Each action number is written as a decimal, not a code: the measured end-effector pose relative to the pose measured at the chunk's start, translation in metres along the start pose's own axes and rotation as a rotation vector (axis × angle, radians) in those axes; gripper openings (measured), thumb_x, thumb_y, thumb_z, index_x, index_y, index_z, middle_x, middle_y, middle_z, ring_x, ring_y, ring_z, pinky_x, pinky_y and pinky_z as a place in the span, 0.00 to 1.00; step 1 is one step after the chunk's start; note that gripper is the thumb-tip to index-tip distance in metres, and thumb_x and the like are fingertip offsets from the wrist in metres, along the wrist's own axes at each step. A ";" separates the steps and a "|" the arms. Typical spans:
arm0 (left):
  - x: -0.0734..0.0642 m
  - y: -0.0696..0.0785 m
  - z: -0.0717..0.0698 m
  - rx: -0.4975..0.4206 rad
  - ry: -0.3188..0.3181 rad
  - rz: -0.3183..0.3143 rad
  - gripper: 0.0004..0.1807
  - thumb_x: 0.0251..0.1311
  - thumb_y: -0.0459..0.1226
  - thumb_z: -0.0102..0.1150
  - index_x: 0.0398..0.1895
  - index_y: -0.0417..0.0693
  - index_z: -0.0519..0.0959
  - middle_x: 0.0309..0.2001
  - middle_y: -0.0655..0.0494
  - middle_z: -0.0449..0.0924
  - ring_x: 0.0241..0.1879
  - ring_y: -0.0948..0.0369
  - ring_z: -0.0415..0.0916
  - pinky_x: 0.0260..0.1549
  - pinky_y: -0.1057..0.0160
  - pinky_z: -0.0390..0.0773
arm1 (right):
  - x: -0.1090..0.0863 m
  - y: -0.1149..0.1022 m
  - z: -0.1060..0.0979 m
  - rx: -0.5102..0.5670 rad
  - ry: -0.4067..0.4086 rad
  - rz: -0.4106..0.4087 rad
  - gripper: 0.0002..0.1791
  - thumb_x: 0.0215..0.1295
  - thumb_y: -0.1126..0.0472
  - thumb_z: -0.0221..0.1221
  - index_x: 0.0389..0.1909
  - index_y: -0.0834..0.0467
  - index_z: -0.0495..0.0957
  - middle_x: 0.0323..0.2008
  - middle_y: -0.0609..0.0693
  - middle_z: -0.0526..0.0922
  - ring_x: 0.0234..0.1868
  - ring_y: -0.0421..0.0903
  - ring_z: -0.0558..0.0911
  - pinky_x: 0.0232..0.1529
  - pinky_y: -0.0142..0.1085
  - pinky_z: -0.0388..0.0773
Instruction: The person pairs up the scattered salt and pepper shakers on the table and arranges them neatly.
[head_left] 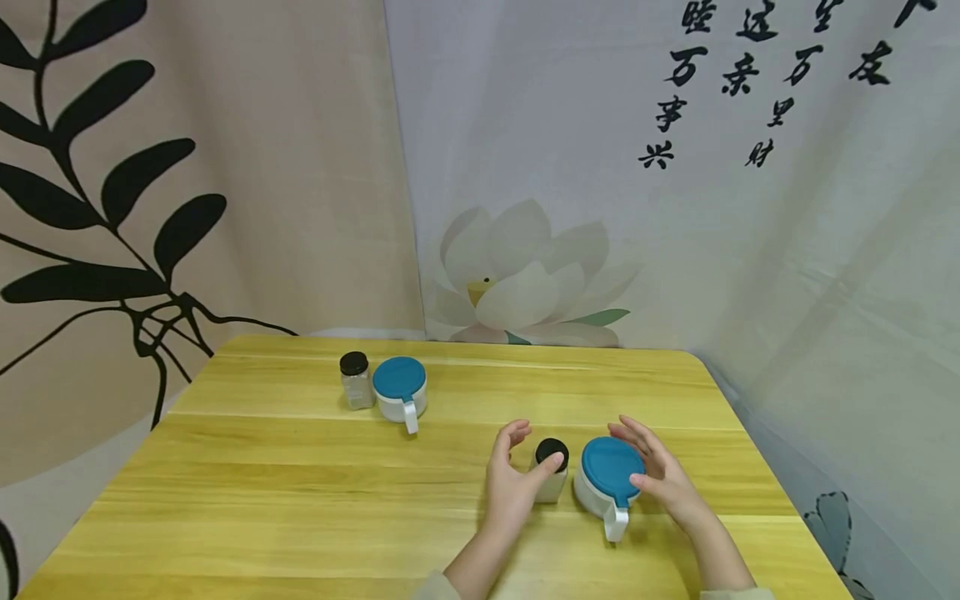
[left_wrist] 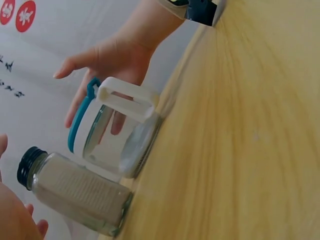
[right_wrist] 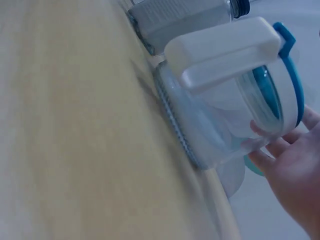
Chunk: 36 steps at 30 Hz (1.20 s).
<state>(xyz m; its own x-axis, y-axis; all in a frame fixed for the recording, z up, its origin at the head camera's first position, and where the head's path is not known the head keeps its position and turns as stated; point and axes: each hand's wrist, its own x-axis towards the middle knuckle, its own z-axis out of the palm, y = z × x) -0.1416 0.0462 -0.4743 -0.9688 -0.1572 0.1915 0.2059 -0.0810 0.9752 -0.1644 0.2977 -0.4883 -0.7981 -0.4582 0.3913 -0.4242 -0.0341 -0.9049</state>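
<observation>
At the front right of the table, a square glass jar with a black screw cap (head_left: pixel 552 488) stands upright beside a clear, white-handled pot with a blue lid (head_left: pixel 611 467). My left hand (head_left: pixel 510 485) is at the jar's left, thumb reaching across in front of the cap, fingers loosely bent and apart from the glass in the left wrist view. On the pot's right is my right hand (head_left: pixel 669 482), thumb spread from the fingers, which show through and behind the clear wall in the right wrist view. The pot's handle (left_wrist: pixel 127 99) points toward me.
Farther back on the left stand a second black-capped jar (head_left: pixel 357 382) and a second blue-lidded pot (head_left: pixel 400 385), side by side. The yellow wood-grain table (head_left: pixel 300 500) ends at a printed curtain (head_left: pixel 315 167) behind it.
</observation>
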 end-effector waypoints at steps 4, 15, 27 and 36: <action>0.000 0.003 -0.003 0.015 -0.024 0.013 0.29 0.49 0.40 0.74 0.56 0.53 0.73 0.53 0.58 0.75 0.58 0.53 0.65 0.58 0.41 0.58 | 0.002 -0.005 0.000 -0.025 0.020 -0.021 0.38 0.64 0.73 0.52 0.72 0.69 0.46 0.67 0.70 0.58 0.68 0.49 0.62 0.64 0.29 0.56; 0.002 0.012 -0.015 0.067 -0.099 0.069 0.30 0.52 0.43 0.71 0.59 0.57 0.72 0.55 0.61 0.72 0.60 0.55 0.63 0.60 0.39 0.56 | 0.013 -0.023 0.002 -0.070 0.096 -0.070 0.39 0.60 0.77 0.52 0.72 0.68 0.49 0.66 0.70 0.59 0.68 0.50 0.62 0.65 0.31 0.56; 0.007 0.023 -0.032 0.199 -0.162 0.107 0.31 0.56 0.45 0.68 0.64 0.59 0.69 0.61 0.59 0.69 0.64 0.54 0.61 0.61 0.39 0.56 | 0.026 -0.040 0.014 -0.122 0.169 -0.120 0.41 0.54 0.81 0.54 0.70 0.69 0.52 0.64 0.75 0.59 0.67 0.49 0.63 0.66 0.32 0.54; 0.008 0.026 -0.043 0.264 -0.194 0.135 0.35 0.55 0.45 0.69 0.67 0.62 0.66 0.64 0.60 0.65 0.65 0.53 0.59 0.59 0.37 0.58 | 0.032 -0.046 0.023 -0.132 0.197 -0.132 0.42 0.51 0.84 0.53 0.70 0.70 0.53 0.64 0.74 0.60 0.68 0.50 0.62 0.67 0.32 0.53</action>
<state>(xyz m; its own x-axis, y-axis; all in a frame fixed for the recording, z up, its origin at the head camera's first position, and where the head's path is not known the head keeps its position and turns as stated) -0.1376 0.0006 -0.4521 -0.9487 0.0427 0.3132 0.3155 0.1889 0.9299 -0.1606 0.2644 -0.4376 -0.7946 -0.2751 0.5412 -0.5719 0.0402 -0.8193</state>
